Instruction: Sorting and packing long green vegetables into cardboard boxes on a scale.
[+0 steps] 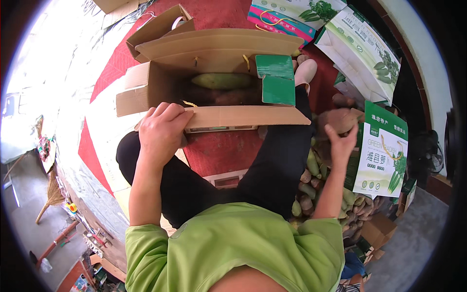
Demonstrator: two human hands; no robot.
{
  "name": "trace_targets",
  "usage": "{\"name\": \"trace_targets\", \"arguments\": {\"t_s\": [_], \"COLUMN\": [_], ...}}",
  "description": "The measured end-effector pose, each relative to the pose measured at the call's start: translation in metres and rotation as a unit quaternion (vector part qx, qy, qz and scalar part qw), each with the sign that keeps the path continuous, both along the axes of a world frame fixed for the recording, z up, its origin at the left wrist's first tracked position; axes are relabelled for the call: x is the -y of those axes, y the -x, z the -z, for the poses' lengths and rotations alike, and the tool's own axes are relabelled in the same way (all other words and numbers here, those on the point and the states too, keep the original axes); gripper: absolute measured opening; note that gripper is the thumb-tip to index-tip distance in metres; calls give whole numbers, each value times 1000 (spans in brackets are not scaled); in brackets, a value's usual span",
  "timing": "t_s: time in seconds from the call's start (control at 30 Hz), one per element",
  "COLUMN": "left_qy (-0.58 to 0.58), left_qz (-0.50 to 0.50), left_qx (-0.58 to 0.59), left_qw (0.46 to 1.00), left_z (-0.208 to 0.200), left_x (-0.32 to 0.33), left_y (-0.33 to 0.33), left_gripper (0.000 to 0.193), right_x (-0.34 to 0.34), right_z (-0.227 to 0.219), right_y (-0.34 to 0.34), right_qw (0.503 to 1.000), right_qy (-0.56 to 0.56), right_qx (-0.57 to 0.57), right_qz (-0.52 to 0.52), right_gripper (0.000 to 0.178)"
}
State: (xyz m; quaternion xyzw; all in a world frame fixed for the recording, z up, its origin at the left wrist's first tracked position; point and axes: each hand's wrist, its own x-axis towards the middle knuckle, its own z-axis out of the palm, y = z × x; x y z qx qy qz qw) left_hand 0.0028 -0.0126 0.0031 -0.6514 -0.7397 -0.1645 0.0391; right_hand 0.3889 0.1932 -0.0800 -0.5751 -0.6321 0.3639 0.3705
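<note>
In front of me an open cardboard box (253, 117) lies between my knees, its flaps spread outward. Inside it rests a long green radish (221, 81), with dark reddish-brown roots below in shadow. My left hand (165, 129) is closed over the near flap at its left end. Off to the right, my right hand (342, 143) grips a large reddish-brown sweet potato (336, 121), slightly blurred, above the pile. That pile of green radishes and sweet potatoes (311, 190) lies beside my right leg.
White and green gift boxes (365, 53) stand at the far right, and another green-and-white carton (382, 155) is close by my right hand. A smaller open cardboard box (158, 31) sits behind the main box on red flooring (209, 151). A broom (51, 194) is at left.
</note>
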Motion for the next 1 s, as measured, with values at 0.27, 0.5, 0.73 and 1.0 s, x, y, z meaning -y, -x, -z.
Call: {"name": "trace_targets", "arguments": {"t_s": [0.27,0.5,0.73,1.0], "left_qy": [1,20,-23,8], "left_qz": [0,4,35,35], "left_qx": [-8,-16,-24,6], "left_qw": [1000,1000,999,999], "left_z": [7,5,13,6], "left_x": [1,2,-1,-1], "left_y": [4,8,8,7], "left_gripper": [20,20,11,21], "right_x": [-15,-4,22,7], "right_z": [-174,-135,-48,-64], "right_y": [132,274,353,362], "right_qw": [964,863,729,780], "right_qy": [-127,-169,-118,-112], "right_qx": [-130,38,356,271], "right_qz": [-192,-474,-572,-553], "right_gripper": [68,72,69,69]}}
